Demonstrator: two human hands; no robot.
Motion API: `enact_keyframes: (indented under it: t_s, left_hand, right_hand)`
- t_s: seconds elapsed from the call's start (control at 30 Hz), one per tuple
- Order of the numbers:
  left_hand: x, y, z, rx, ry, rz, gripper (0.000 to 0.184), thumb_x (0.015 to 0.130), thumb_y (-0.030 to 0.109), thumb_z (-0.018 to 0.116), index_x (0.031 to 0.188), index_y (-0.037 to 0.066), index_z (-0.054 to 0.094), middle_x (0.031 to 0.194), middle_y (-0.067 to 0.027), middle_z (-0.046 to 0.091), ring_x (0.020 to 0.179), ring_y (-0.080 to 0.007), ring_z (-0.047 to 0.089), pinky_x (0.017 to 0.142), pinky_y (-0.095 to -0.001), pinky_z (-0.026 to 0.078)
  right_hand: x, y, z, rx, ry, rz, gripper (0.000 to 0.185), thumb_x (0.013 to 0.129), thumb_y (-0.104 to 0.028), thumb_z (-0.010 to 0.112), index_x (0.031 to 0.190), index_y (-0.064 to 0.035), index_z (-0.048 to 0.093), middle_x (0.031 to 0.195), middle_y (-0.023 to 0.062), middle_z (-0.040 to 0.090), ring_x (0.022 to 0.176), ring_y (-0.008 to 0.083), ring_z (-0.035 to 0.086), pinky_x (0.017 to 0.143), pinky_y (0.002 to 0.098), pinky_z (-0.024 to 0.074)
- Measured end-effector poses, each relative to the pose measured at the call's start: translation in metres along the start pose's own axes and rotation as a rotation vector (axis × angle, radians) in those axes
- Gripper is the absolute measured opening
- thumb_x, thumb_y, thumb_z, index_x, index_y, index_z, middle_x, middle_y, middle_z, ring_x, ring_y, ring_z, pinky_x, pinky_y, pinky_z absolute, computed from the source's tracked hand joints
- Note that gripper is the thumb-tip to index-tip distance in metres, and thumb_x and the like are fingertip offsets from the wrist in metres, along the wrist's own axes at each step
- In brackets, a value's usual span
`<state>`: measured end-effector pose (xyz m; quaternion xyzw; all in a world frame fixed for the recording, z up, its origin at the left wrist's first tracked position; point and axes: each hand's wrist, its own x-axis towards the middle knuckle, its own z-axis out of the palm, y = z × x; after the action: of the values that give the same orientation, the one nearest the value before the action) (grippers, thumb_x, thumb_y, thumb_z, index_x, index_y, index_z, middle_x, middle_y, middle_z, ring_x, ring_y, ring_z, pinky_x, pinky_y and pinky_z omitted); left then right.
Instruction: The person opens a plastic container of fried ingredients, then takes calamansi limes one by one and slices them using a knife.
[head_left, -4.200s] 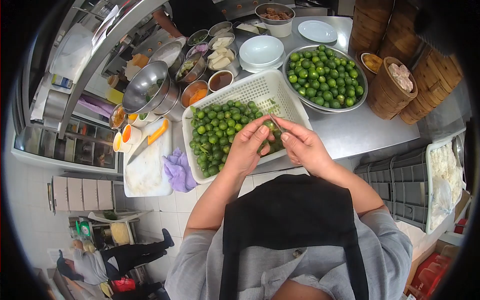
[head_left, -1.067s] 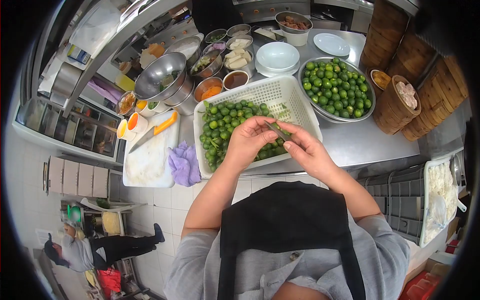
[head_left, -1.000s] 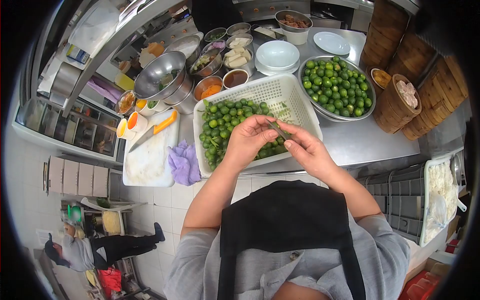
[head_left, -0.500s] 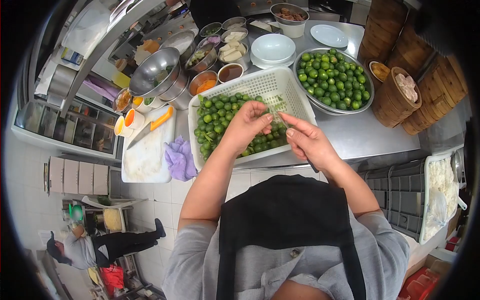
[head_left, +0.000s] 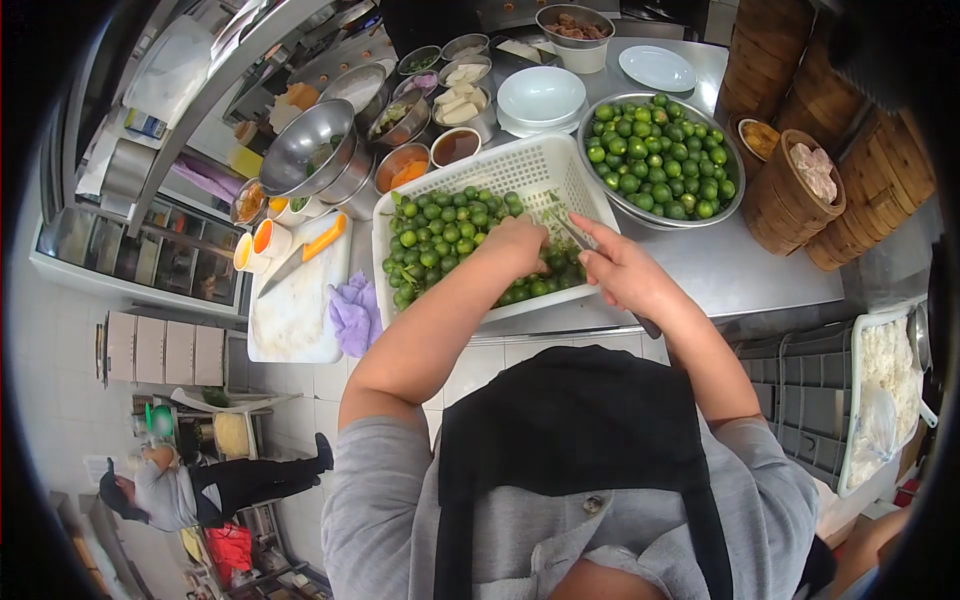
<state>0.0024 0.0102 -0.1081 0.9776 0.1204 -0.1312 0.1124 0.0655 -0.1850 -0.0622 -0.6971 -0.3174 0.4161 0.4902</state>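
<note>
Small green limes (head_left: 440, 235) fill much of a white perforated plastic basket (head_left: 382, 275) in front of me. My left hand (head_left: 515, 245) reaches down among them, its fingers bent and partly hidden, so what they grip is not visible. Over the basket's right side, my right hand (head_left: 630, 275) is closed around a small knife (head_left: 650, 327). Its dark handle sticks out below the palm and the thin blade points up and left. Bits of green stem and leaf (head_left: 550, 207) lie on the basket's bare part near the blade.
A steel bowl (head_left: 742, 190) heaped with limes stands right of the basket, beside bamboo steamers (head_left: 785, 205). Left are a cutting board (head_left: 290, 320), an orange-handled knife (head_left: 300, 258) and a purple cloth (head_left: 355, 315). Ingredient bowls and white plates (head_left: 540, 95) stand behind. Another person (head_left: 200, 490) stands far left.
My left hand has gone from a raised pinch near the knife tip down into the limes. My right hand keeps the knife and has shifted slightly.
</note>
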Motion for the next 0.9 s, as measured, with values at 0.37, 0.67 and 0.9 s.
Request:
enact_keyframes:
  t_s: [0.37,0.67,0.9]
  left_hand:
    - [-0.061,0.004,-0.031,-1.712,-0.148,0.131,0.04,0.087,0.015,0.063,0.123,0.003,0.051,0.111,-0.007,0.06,0.094,-0.0138,0.061,0.075,-0.0251,0.05]
    - [-0.07,0.018,-0.013,-1.831,0.116,0.149,0.037,0.089,0.012,0.06,0.124,0.001,0.051,0.104,-0.0046,0.062,0.09,-0.0105,0.059,0.078,-0.0229,0.048]
    - [-0.076,0.016,-0.012,-1.704,0.175,0.173,0.036,0.091,0.014,0.058,0.124,0.0,0.052,0.101,-0.0025,0.062,0.088,-0.009,0.057,0.077,-0.0218,0.047]
  right_hand:
    - [-0.008,0.014,-0.001,0.676,-0.121,-0.121,0.046,0.095,-0.015,0.047,0.138,-0.0072,0.035,0.068,0.0001,0.045,0.045,0.0057,0.039,0.04,0.0189,0.0317]
    - [-0.013,0.006,0.021,0.263,-0.03,-0.339,0.05,0.094,-0.009,0.049,0.141,-0.0088,0.033,0.069,-0.0045,0.043,0.061,0.0033,0.037,0.056,0.0183,0.0347]
    - [-0.014,0.007,0.027,0.287,-0.026,-0.316,0.044,0.094,-0.007,0.048,0.138,-0.0084,0.041,0.071,-0.0054,0.043,0.063,0.003,0.037,0.058,0.0177,0.0346]
